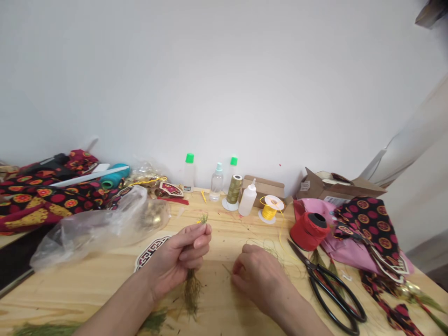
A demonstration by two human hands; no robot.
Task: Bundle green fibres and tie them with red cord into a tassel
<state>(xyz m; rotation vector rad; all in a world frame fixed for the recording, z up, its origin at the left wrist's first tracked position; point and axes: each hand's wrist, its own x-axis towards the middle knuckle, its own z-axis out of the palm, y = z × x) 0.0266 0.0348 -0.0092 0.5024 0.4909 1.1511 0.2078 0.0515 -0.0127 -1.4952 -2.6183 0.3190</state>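
Observation:
My left hand (192,247) is closed around a tassel of olive-green threads (192,294). The threads hang below the fist, and a short tuft with a bit of yellow pokes out above the thumb and fingertips. To its right my right hand (255,275) is curled low over the table. Its fingertips are mostly hidden, and a thin strand (227,269) shows at their left side; I cannot make out what they hold. Loose thin green thread (271,249) lies behind this hand. More green threads (154,321) lie under my left forearm.
Black scissors (325,280) and a red thread spool (310,231) are at right, by pink cloth (345,252). Along the wall stand a white squeeze bottle (248,199), an olive spool (234,190) and a yellow cord spool (269,210). A plastic bag (94,233) lies left.

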